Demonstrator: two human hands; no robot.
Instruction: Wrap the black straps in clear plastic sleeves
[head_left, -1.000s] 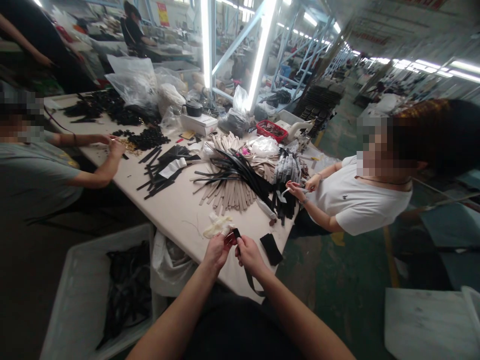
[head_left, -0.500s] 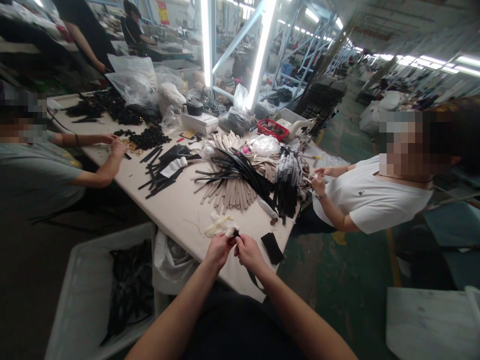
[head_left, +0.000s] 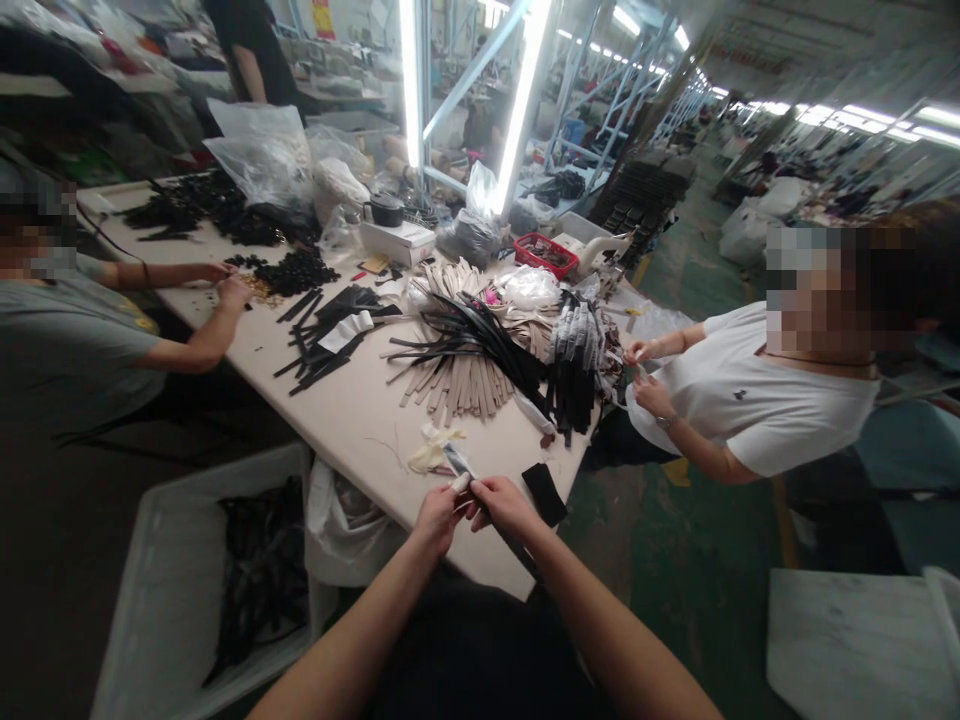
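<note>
My left hand [head_left: 439,515] and my right hand [head_left: 501,503] meet over the table's near edge, both closed on a dark strip [head_left: 458,462]. One end of the strip points away from me past the fingertips and catches the light; its other end hangs below my right wrist. Just beyond the fingers a crumpled cream cloth [head_left: 427,450] lies on the pale table [head_left: 352,420]. To the right of my right hand is a black rectangular piece [head_left: 545,494]. Farther back, black strips [head_left: 480,345] lie across a fan of beige strips [head_left: 472,390].
A person in white [head_left: 780,390] works at the right, another in grey-green [head_left: 67,330] at the left. A white bin [head_left: 142,560] with dark material stands below left. Behind are a red basket [head_left: 545,255], plastic bags [head_left: 262,155] and a white box [head_left: 397,243].
My hands have lowered slightly, and a longer shiny length of the strip now shows beyond the fingertips. The right-hand person's hands have moved apart, one lower.
</note>
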